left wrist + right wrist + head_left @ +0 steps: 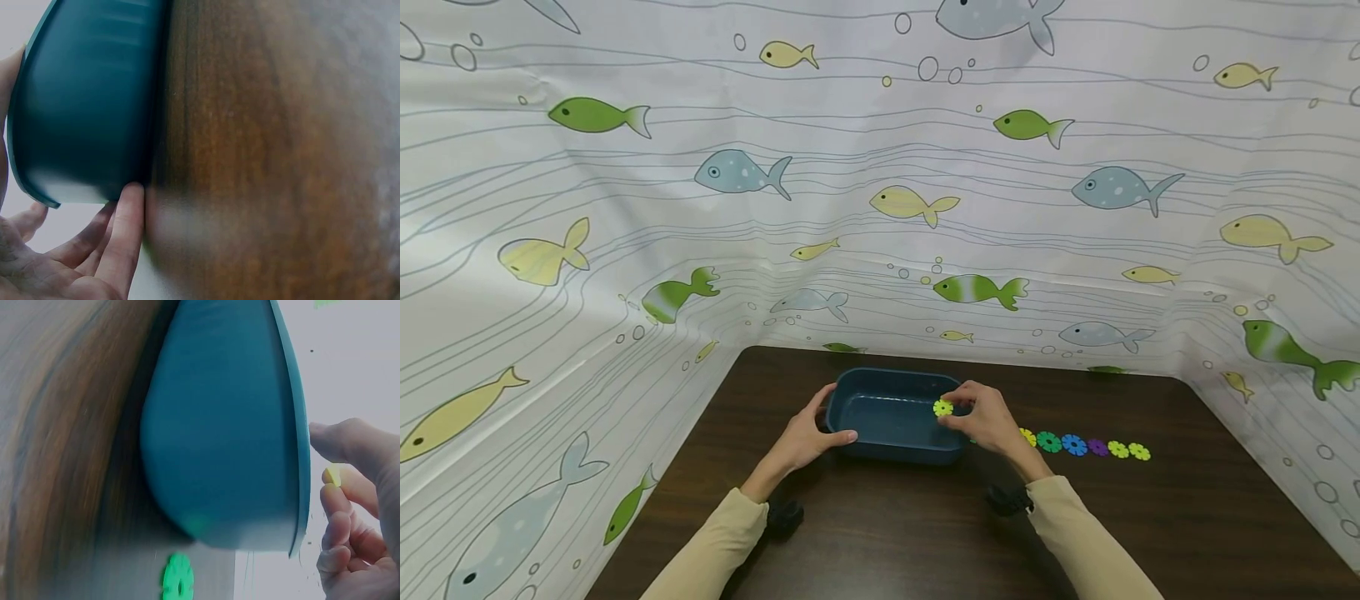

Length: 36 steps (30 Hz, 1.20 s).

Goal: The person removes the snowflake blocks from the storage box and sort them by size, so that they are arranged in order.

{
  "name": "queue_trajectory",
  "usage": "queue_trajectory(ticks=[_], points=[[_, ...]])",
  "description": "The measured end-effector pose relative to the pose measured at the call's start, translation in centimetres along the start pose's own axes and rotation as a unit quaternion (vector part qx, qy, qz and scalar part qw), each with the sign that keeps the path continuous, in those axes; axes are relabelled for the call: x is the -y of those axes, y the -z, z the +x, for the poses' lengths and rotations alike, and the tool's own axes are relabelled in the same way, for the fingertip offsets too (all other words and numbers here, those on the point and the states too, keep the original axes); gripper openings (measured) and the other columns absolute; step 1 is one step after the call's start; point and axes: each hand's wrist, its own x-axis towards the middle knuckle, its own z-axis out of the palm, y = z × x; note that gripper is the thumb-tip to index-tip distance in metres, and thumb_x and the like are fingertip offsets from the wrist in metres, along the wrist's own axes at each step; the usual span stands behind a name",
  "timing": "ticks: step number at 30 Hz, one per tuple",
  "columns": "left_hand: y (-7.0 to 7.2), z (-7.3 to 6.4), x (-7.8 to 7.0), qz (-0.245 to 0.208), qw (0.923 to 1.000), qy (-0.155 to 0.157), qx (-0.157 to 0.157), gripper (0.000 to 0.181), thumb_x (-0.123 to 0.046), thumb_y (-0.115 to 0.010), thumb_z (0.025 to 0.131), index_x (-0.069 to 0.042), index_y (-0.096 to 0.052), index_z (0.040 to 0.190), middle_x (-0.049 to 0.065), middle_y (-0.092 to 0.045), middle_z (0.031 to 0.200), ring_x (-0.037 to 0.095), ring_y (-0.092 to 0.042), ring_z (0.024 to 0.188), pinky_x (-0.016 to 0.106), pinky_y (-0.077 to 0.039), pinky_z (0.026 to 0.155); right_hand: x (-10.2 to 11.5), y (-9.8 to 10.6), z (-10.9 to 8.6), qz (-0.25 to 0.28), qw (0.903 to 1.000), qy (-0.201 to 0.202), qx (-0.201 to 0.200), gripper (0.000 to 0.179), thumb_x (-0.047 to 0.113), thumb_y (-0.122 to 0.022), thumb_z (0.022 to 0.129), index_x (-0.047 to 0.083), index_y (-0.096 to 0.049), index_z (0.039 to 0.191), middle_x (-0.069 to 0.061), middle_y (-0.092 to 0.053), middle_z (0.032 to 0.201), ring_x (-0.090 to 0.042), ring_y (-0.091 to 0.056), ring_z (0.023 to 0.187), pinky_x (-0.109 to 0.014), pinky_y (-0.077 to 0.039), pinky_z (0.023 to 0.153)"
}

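A dark blue rectangular plastic bin [891, 421] stands on the table. My left hand [808, 437] holds its left end, with the thumb at the front rim and the fingers [122, 244] against the end wall. Above the bin's right end, my right hand [988, 417] pinches a yellow notched snowflake disc [943, 407] between thumb and fingers. In the right wrist view only a sliver of that yellow disc shows, beside the bin's rim. No discs show on the visible part of the bin's floor.
To the right, a row of flat notched discs lies on the dark wooden table [880, 533]: green [1048, 442], blue [1074, 445], purple [1098, 447] and several yellow ones [1139, 452]. Another green disc [179, 578] lies close to the bin. A fish-patterned sheet [850, 233] surrounds the table.
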Motion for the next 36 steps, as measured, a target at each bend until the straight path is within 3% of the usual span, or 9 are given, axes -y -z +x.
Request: queue_trajectory(ticks=[5, 15, 28, 36], points=[[-0.1, 0.1, 0.0, -0.003, 1.0000, 0.004, -0.002, 0.110, -0.053, -0.089, 0.086, -0.021, -0.029, 0.173, 0.030, -0.048, 0.166, 0.051, -0.051, 0.150, 0.074, -0.045, 0.117, -1.2, 1.2, -1.0, 0.019, 0.9992, -0.020, -0.031, 0.028, 0.015, -0.090, 0.089, 0.006, -0.084, 0.115, -0.005, -0.074, 0.103, -0.018, -0.060, 0.091, -0.026, -0.048, 0.077], [-0.2, -0.1, -0.1, 0.003, 1.0000, 0.001, -0.002, 0.108, -0.051, -0.089, 0.088, -0.021, -0.028, 0.173, 0.031, -0.049, 0.165, 0.052, -0.052, 0.149, 0.074, -0.047, 0.115, -3.6, 3.8, -3.1, -0.003, 0.9943, -0.060, -0.088, 0.029, 0.016, -0.091, 0.089, 0.004, -0.084, 0.115, -0.009, -0.076, 0.108, -0.020, -0.067, 0.095, -0.023, -0.053, 0.079], [-0.1, -0.1, -0.3, 0.005, 1.0000, -0.004, 0.000, 0.110, -0.053, -0.088, 0.088, -0.021, -0.028, 0.173, 0.030, -0.044, 0.169, 0.053, -0.049, 0.152, 0.073, -0.048, 0.114, -7.7, 8.1, -6.9, -0.059, 0.9838, -0.114, -0.126, 0.036, 0.023, -0.088, 0.093, 0.003, -0.081, 0.123, -0.017, -0.076, 0.119, -0.033, -0.070, 0.105, -0.028, -0.052, 0.081], [-0.1, -0.2, -0.3, 0.005, 1.0000, -0.004, -0.001, 0.109, -0.053, -0.089, 0.088, -0.020, -0.029, 0.173, 0.033, -0.048, 0.165, 0.053, -0.052, 0.148, 0.073, -0.049, 0.113, -9.9, 10.5, -9.2, -0.081, 0.9756, -0.142, -0.147, 0.038, 0.024, -0.087, 0.095, -0.001, -0.080, 0.122, -0.024, -0.075, 0.122, -0.039, -0.068, 0.106, -0.030, -0.051, 0.078]])
